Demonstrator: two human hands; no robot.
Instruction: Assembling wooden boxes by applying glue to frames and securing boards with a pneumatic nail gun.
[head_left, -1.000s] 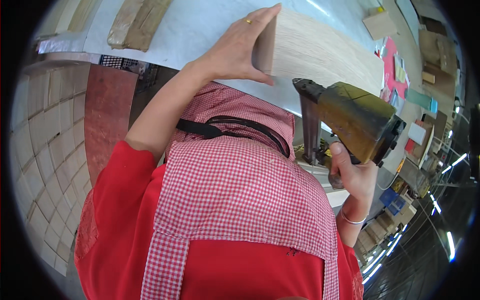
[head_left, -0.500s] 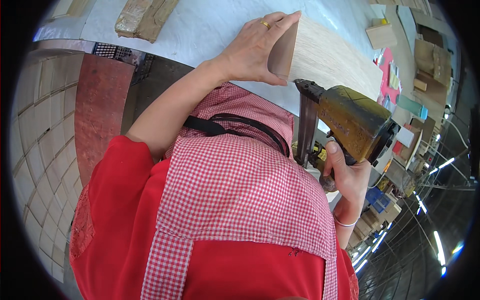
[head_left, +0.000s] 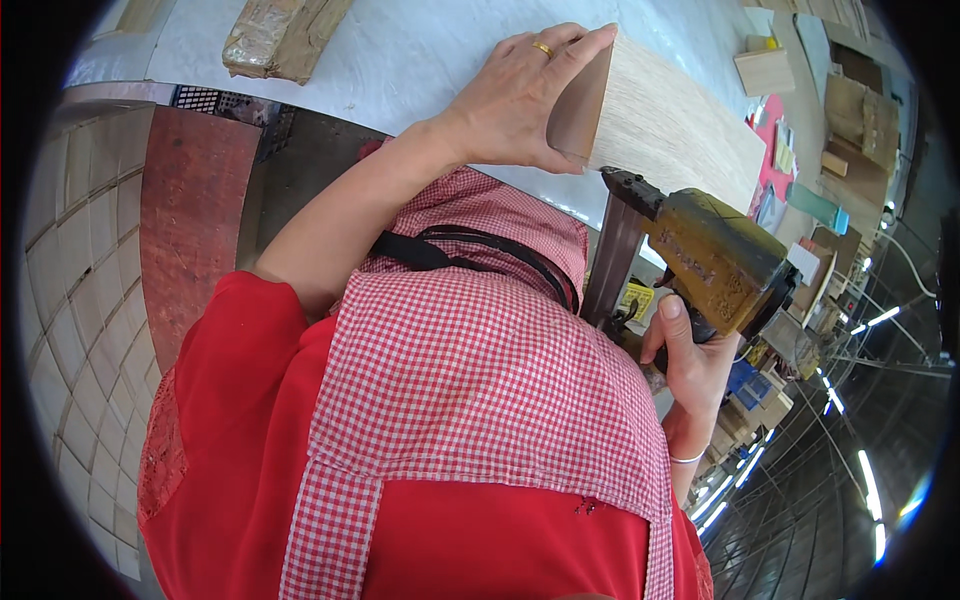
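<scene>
While one worktop (head_left: 400, 70) is spanning the far side, one wooden piece (head_left: 680, 120) is resting on or just above it, right of centre, seemingly stiff and light, best held by its end edges. Nearer, one nail gun (head_left: 715, 255) is pointing left, probably heavy. Of two hands, the left hand (head_left: 525, 95) is pinching the piece's left end; the right hand (head_left: 700, 365) is keeping its grip round the gun's handle.

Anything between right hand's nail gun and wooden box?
Nothing visible: the nail gun has its nose beside the wooden box at its near left corner. The left hand has its thumb close by, not between.
</scene>
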